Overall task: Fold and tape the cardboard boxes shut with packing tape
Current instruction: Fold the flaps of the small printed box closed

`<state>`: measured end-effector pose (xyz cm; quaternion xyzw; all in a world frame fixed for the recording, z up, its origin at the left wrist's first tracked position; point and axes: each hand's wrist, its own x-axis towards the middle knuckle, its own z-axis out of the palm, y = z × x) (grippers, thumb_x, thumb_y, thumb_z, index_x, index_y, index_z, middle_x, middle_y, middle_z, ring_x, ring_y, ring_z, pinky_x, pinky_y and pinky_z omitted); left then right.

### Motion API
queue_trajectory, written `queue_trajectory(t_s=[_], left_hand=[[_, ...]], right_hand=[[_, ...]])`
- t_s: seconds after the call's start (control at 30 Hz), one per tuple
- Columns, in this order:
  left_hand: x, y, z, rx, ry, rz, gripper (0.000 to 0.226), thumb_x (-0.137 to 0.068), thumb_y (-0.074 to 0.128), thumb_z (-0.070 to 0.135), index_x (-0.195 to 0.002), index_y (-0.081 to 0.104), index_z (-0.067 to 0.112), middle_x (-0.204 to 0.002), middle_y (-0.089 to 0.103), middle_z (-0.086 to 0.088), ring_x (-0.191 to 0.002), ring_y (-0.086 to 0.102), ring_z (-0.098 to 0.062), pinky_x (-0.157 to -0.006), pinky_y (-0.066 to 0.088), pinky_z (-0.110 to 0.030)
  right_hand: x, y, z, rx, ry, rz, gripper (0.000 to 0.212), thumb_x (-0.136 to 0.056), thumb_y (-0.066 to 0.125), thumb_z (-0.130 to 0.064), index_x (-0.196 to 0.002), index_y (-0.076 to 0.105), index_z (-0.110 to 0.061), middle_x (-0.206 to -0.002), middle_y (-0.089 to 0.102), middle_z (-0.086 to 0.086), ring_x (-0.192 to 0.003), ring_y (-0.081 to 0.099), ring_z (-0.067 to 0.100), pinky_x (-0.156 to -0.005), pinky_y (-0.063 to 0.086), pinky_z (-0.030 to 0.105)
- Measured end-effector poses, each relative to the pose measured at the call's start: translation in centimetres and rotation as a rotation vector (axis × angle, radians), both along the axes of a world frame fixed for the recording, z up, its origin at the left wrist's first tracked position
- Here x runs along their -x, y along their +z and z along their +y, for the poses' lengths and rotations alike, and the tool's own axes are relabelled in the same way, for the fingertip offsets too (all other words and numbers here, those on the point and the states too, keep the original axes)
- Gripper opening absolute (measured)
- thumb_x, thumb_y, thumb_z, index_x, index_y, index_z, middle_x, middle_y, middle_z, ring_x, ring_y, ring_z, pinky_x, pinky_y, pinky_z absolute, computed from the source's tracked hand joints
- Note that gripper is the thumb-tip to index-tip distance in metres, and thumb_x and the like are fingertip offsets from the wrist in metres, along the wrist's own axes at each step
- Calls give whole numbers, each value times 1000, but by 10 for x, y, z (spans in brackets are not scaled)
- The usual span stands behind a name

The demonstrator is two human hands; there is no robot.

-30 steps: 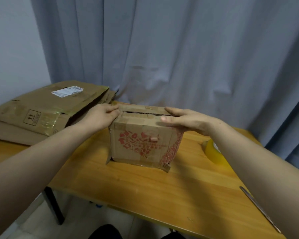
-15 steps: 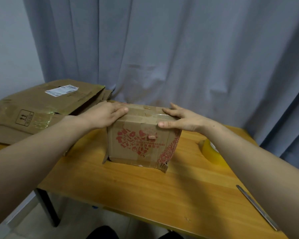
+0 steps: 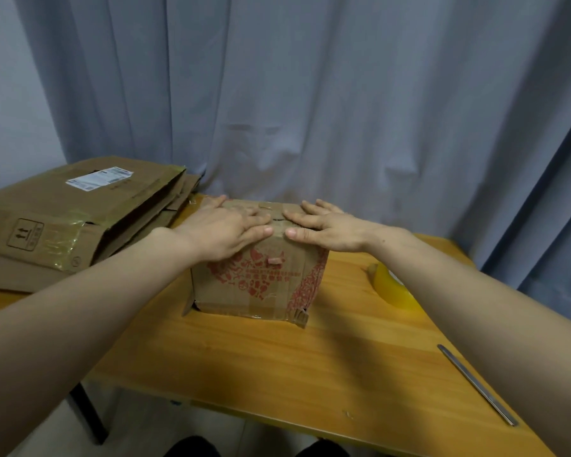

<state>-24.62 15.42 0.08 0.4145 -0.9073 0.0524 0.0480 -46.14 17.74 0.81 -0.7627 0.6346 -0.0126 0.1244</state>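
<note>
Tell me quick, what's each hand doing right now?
Left hand: open, fingers flat, pressing on the top of the cardboard box.
Right hand: open, fingers flat on the same box top, gripping nothing.

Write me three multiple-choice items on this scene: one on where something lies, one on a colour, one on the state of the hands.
1. Where does the tape roll lie?
A. on the table, to the right of the box
B. on top of the box
C. under the table

2. What colour is the print on the box's front?
A. blue
B. red
C. green

3. What are the left hand and the right hand doing?
A. both are lifted off the box
B. one grips the tape roll
C. both press flat on the box's top

Answers: 1 A, the yellow roll rests on the wood right of the box. 2 B, the front shows a red pattern. 3 C, straight fingers lie on the folded-down top flaps.
</note>
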Motion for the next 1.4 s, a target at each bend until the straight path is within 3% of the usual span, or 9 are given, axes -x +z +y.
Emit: queue_trajectory(t_s=[0.2,0.37,0.57,0.7,0.87,1.03,1.17,1.3,1.4], left_hand=[[0,-2,-1,-72,14,22,56,-97,20,49,-147,30,25,-155,26,2,-143,21,-15,-116,5,-36],[-12,-2,-11,-45,97,151,51,-99,23,46,-144,36,26,-151,35,5,-141,27,-15,-117,1,-41],[-24,-7,-13,-68,152,152,52,-100,20,42,-142,41,20,-149,39,0,-140,30,-17,-117,9,-39],[-18,0,-9,-43,150,107,56,-98,16,48,-145,34,24,-152,34,1,-141,27,-16,-117,5,-42],[-6,3,0,-16,144,61,71,-92,15,60,-149,24,20,-156,24,1,-145,18,-13,-117,-4,-47],[4,7,2,11,145,21,76,-90,15,64,-150,19,18,-157,19,1,-145,13,-12,-116,-10,-49],[16,15,7,19,126,55,75,-90,16,64,-150,20,20,-158,18,1,-146,11,-14,-115,-10,-51],[39,26,13,18,89,156,72,-91,19,64,-149,26,21,-156,23,-1,-145,15,-14,-115,-10,-51],[65,34,16,36,47,239,67,-93,24,61,-145,36,20,-153,31,-2,-143,22,-14,-115,-4,-50]], right_hand=[[-3,-4,5,14,26,-36,85,-71,24,-79,-148,20,-42,-161,4,-3,-147,-8,19,-120,0,45],[-2,-1,11,26,36,-112,60,-96,26,-57,-150,19,-33,-161,3,1,-147,-9,16,-116,-7,32],[-1,-9,3,38,15,-76,58,-94,21,-61,-148,20,-41,-161,2,-3,-147,-9,20,-119,0,50],[0,-8,7,68,-5,-142,58,-95,22,-59,-149,16,-39,-161,1,-2,-147,-11,20,-119,-3,46],[1,-3,12,179,20,-229,53,-102,21,-43,-151,17,-25,-160,10,-1,-147,-5,10,-116,-9,25],[1,-1,11,180,17,-260,52,-102,22,-41,-151,17,-22,-159,12,-2,-147,-2,11,-114,-6,22],[4,1,11,224,-25,-372,55,-101,24,-45,-151,21,-22,-159,17,-3,-147,6,12,-118,2,28],[20,5,16,329,-169,-501,54,-102,28,-43,-148,30,-15,-155,28,0,-145,20,16,-116,12,27],[43,-3,20,352,-315,-474,51,-103,31,-37,-145,35,-9,-153,33,6,-142,27,21,-113,19,28]])
